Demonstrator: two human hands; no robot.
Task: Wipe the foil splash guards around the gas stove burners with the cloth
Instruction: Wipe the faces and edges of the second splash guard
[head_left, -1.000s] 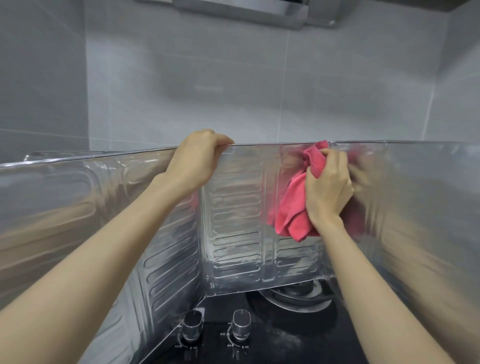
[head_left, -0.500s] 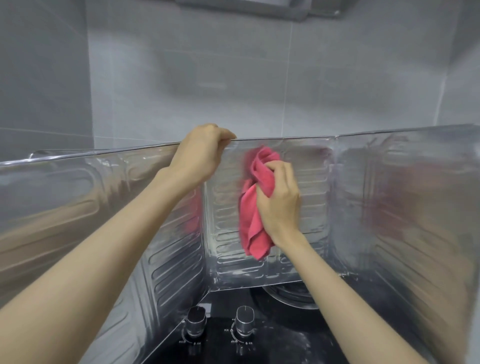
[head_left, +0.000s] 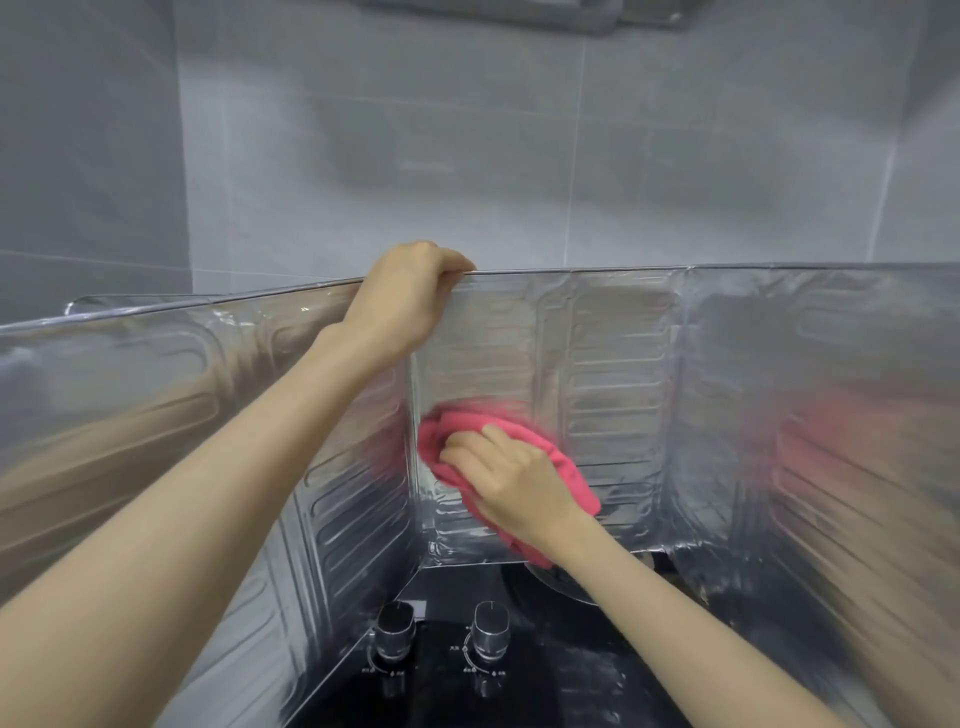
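Grey tiled walls (head_left: 467, 156), range hood (head_left: 493, 15) overhead

**Stovetop: black glass, foil on three sides**

Black glass gas stovetop (head_left: 545, 691), pale smears front-right. Two metal knobs, left knob (head_left: 395, 631) and right knob (head_left: 489, 631), sit side by side near the front-left. Foil splash guard (head_left: 613, 415) stands upright along the left, back and right edges. Burner (head_left: 563, 590) sits at the back, mostly hidden.

Burner (head_left: 563, 592) mostly behind the right forearm (head_left: 675, 613), cloth (head_left: 566, 467) blurred.
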